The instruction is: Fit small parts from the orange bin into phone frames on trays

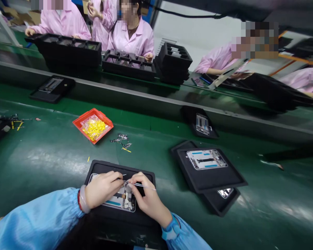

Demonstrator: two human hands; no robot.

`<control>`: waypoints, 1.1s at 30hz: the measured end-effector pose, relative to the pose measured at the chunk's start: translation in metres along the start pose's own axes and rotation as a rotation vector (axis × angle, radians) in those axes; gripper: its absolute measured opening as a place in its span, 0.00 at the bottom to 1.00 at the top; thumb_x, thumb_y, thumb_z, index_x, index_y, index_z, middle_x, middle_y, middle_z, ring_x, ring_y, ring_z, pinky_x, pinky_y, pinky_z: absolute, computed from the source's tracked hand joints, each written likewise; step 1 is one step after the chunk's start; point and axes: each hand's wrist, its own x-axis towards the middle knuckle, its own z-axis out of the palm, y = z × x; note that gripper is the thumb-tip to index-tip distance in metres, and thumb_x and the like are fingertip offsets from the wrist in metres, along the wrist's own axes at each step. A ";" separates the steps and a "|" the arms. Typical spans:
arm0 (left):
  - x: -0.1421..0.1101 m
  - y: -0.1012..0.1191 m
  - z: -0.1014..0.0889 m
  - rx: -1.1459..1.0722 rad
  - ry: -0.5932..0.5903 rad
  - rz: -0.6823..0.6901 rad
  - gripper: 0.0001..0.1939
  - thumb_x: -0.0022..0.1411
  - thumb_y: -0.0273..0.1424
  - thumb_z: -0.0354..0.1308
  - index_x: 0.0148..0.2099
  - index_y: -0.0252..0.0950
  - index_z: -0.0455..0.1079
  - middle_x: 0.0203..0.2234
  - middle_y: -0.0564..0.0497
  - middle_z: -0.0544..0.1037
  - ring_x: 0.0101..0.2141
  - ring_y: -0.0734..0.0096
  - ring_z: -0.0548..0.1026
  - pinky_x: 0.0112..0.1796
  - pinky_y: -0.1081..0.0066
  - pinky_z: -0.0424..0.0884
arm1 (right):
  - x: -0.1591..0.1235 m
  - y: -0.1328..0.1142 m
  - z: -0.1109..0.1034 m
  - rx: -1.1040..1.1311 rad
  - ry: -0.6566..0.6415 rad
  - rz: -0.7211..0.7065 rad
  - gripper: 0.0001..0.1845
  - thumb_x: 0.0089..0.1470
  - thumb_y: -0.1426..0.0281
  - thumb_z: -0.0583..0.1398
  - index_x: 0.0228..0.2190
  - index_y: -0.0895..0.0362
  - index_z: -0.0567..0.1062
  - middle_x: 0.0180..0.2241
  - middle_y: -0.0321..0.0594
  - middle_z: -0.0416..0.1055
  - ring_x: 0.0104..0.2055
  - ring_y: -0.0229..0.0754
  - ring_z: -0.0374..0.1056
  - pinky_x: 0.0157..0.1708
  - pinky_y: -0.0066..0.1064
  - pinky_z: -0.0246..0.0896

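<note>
**Q:** What do we have at the centre of this assembly line?

**A:** We have two bare hands over a smartphone's grey metal mid-frame, lying flat in a matte black rectangular tray on a glossy green conveyor belt.

**Q:** And the grip?

**A:** The right hand is closed in a pinch, thumb and forefinger pressed on slender steel tweezers, their tip pointing left across the mid-frame. The left hand curls over the mid-frame's upper part, fingers pressed together just beside that tip. We cannot tell whether those fingers pinch anything.

**Q:** What do we notice about the arms?

**A:** Gathered, shiny light-blue sleeves cover both, and a smooth pale bangle circles the left wrist.

**Q:** What lies nearby?

**A:** Ahead of the hands sits a shallow orange-red plastic tray holding small yellow pieces, with loose metal parts scattered on the belt. To the right, a second black tray carries another mid-frame. Beyond a long grey rail, co-workers in pink smocks stand at stacks of ribbed black trays.
</note>
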 end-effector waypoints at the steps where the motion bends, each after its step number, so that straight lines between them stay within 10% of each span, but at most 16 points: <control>1: 0.000 0.001 0.000 0.012 0.001 -0.002 0.16 0.69 0.26 0.41 0.37 0.34 0.70 0.34 0.49 0.75 0.30 0.72 0.75 0.31 0.75 0.73 | 0.000 -0.001 -0.001 0.001 -0.002 -0.015 0.08 0.57 0.78 0.55 0.36 0.52 0.66 0.31 0.39 0.71 0.33 0.41 0.68 0.33 0.32 0.67; 8: 0.002 0.004 -0.005 -0.042 -0.010 -0.046 0.17 0.69 0.27 0.37 0.40 0.34 0.69 0.37 0.47 0.73 0.30 0.73 0.75 0.32 0.76 0.74 | -0.003 -0.003 -0.004 0.154 0.318 0.034 0.10 0.57 0.78 0.55 0.37 0.51 0.66 0.31 0.38 0.70 0.35 0.41 0.69 0.34 0.35 0.68; 16: -0.001 0.002 -0.007 -0.228 -0.020 -0.154 0.12 0.66 0.27 0.43 0.39 0.35 0.69 0.39 0.49 0.70 0.27 0.77 0.73 0.32 0.77 0.73 | -0.005 -0.004 0.013 0.121 0.304 0.284 0.09 0.57 0.73 0.58 0.40 0.52 0.66 0.35 0.40 0.73 0.39 0.43 0.73 0.39 0.36 0.70; 33: -0.004 -0.002 -0.007 -0.314 -0.034 -0.315 0.08 0.62 0.23 0.46 0.35 0.36 0.65 0.36 0.50 0.70 0.32 0.74 0.74 0.34 0.76 0.73 | -0.004 -0.001 0.014 0.200 0.200 0.300 0.04 0.56 0.70 0.59 0.34 0.53 0.67 0.32 0.40 0.73 0.37 0.44 0.74 0.37 0.36 0.71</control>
